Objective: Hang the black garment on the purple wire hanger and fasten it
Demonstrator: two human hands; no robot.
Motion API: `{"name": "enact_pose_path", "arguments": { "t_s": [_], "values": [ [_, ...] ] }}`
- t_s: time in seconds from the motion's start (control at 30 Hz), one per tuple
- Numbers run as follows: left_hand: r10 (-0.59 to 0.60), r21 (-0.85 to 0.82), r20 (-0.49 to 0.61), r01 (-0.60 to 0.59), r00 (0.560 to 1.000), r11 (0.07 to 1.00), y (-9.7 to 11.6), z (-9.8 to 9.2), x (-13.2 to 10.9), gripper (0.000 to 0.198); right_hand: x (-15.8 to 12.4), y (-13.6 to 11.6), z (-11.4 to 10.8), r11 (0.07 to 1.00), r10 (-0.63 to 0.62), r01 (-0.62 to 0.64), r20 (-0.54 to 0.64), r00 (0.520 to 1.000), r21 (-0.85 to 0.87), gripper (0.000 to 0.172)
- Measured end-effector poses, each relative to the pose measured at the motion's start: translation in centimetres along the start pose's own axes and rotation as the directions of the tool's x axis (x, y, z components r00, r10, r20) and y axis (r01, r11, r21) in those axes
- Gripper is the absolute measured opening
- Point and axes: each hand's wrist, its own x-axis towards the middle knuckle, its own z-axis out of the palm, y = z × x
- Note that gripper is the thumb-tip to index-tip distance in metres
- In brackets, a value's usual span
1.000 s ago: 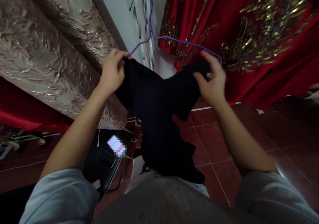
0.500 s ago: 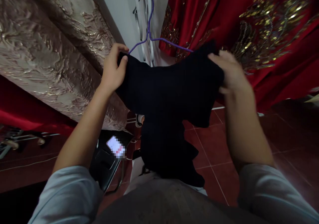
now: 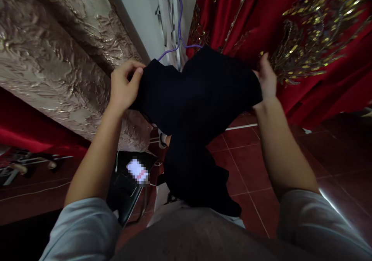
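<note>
A black garment (image 3: 200,94), its exact kind unclear in the dark, hangs spread out on a purple hanger (image 3: 180,40). The hanger's hook sits up by the white upright bars. My left hand (image 3: 124,84) pinches the garment's left shoulder edge between thumb and fingers. On the opposite side, my right hand (image 3: 267,81) holds the garment's outer edge. Its thumb sticks up, and its other fingers are mostly hidden behind the cloth. The lower part of the garment drapes toward my body.
Pale embossed fabric with a sheen (image 3: 72,71) hangs at left. Red cloth with gold sequins (image 3: 308,40) hangs at right. White metal bars (image 3: 171,24) stand against the wall. A lit phone (image 3: 137,170) lies on a black chair (image 3: 123,189) over red floor tiles (image 3: 247,156).
The garment's right shoulder has slid inward along the hanger, covering more of its right arm. My right hand has moved slightly, turning its thumb upward. My left hand has shifted a little left.
</note>
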Motion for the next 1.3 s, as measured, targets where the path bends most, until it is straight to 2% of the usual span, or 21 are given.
{"name": "enact_pose_path", "arguments": {
  "t_s": [0.07, 0.13, 0.23, 0.33, 0.43, 0.53, 0.67, 0.73, 0.83, 0.9, 0.93, 0.97, 1.0, 1.03, 1.07, 1.1, 1.13, 1.17, 1.2, 1.23, 1.3],
  "values": [
    [0.069, 0.017, -0.024, -0.069, 0.997, 0.997, 1.4, 0.9, -0.5, 0.032, -0.4, -0.9, -0.3, 0.993, 0.092, -0.097, 0.071, 0.993, 0.067, 0.049],
    [0.155, 0.011, -0.084, -0.154, 0.984, 0.988, 2.6, 1.8, -0.8, 0.026, -0.9, -2.5, 0.0, 0.982, 0.123, -0.137, 0.114, 0.986, 0.127, 0.036],
    [0.187, -0.058, -0.210, -0.204, 0.960, 0.977, 3.5, 2.8, -1.2, 0.026, -2.0, -5.1, 1.1, 0.985, 0.029, -0.035, 0.038, 0.999, 0.170, 0.030],
    [0.098, -0.188, -0.246, -0.147, 0.964, 0.971, 3.6, 3.4, -1.6, 0.030, -3.5, -6.8, 2.8, 0.986, -0.028, 0.039, -0.073, 0.997, 0.161, 0.031],
    [-0.010, -0.362, -0.196, -0.063, 0.981, 0.930, 3.6, 3.9, -2.0, 0.033, -5.8, -7.2, 4.7, 0.986, -0.033, 0.052, -0.119, 0.992, 0.161, 0.030],
    [-0.114, -0.520, -0.108, 0.042, 0.988, 0.853, 3.9, 4.0, -2.7, 0.036, -7.8, -6.7, 6.3, 0.988, 0.019, 0.003, -0.142, 0.990, 0.153, 0.031],
    [-0.138, -0.522, -0.024, 0.105, 0.990, 0.846, 4.5, 3.6, -3.9, 0.034, -8.4, -6.4, 7.1, 0.977, 0.050, 0.002, -0.239, 0.970, 0.215, 0.031],
    [-0.130, -0.507, 0.009, 0.117, 0.991, 0.854, 4.8, 3.2, -4.3, 0.033, -8.2, -6.6, 7.3, 0.976, 0.029, 0.033, -0.277, 0.961, 0.216, 0.034],
    [-0.122, -0.504, 0.029, 0.120, 0.992, 0.855, 5.5, 2.8, -4.5, 0.027, -8.7, -7.0, 7.5, 0.988, -0.052, 0.096, -0.324, 0.945, 0.123, 0.035],
    [-0.128, -0.515, 0.044, 0.132, 0.991, 0.847, 6.3, 2.7, -4.6, 0.024, -9.7, -7.1, 7.5, 0.991, -0.124, 0.131, -0.255, 0.959, 0.009, 0.027],
    [-0.133, -0.523, 0.058, 0.144, 0.989, 0.840, 6.7, 2.7, -4.7, 0.025, -10.3, -7.1, 7.5, 0.987, -0.157, 0.150, -0.145, 0.977, -0.061, 0.023],
    [-0.140, -0.534, 0.076, 0.159, 0.987, 0.831, 7.2, 2.8, -4.8, 0.027, -10.9, -7.0, 7.5, 0.975, -0.179, 0.181, 0.024, 0.983, -0.128, 0.019],
    [-0.149, -0.544, 0.093, 0.175, 0.984, 0.820, 7.6, 2.9, -5.0, 0.030, -11.5, -6.9, 7.4, 0.958, -0.182, 0.226, 0.234, 0.955, -0.178, 0.017],
    [-0.159, -0.554, 0.111, 0.194, 0.981, 0.810, 7.9, 3.0, -5.2, 0.032, -11.9, -6.8, 7.4, 0.940, -0.168, 0.278, 0.443, 0.881, -0.197, 0.019],
    [-0.172, -0.561, 0.132, 0.216, 0.976, 0.799, 8.3, 3.0, -5.6, 0.033, -12.2, -6.7, 7.4, 0.930, -0.147, 0.321, 0.615, 0.775, -0.182, 0.022],
    [-0.187, -0.567, 0.157, 0.244, 0.970, 0.787, 8.5, 3.0, -6.0, 0.031, -12.2, -6.5, 7.3, 0.927, -0.136, 0.347, 0.733, 0.667, -0.143, 0.025],
    [-0.204, -0.570, 0.197, 0.281, 0.959, 0.772, 8.7, 2.8, -6.6, 0.028, -12.1, -6.3, 7.3, 0.930, -0.136, 0.351, 0.793, 0.594, -0.104, 0.027],
    [-0.219, -0.564, 0.258, 0.331, 0.941, 0.756, 8.8, 2.6, -7.1, 0.025, -11.7, -5.9, 7.2, 0.935, -0.146, 0.345, 0.806, 0.574, -0.076, 0.026],
    [-0.230, -0.542, 0.342, 0.391, 0.911, 0.744, 9.0, 2.2, -7.7, 0.025, -11.2, -5.5, 7.1, 0.939, -0.160, 0.337, 0.779, 0.606, -0.070, 0.025],
    [-0.237, -0.498, 0.441, 0.455, 0.866, 0.738, 9.1, 1.7, -8.3, 0.025, -10.5, -4.8, 7.0, 0.940, -0.171, 0.331, 0.719, 0.674, -0.087, 0.025],
    [-0.232, -0.353, 0.646, 0.554, 0.727, 0.754, 9.4, 0.4, -9.2, 0.024, -9.0, -2.9, 6.6, 0.935, -0.181, 0.318, 0.555, 0.812, -0.160, 0.032]
  ]
}}
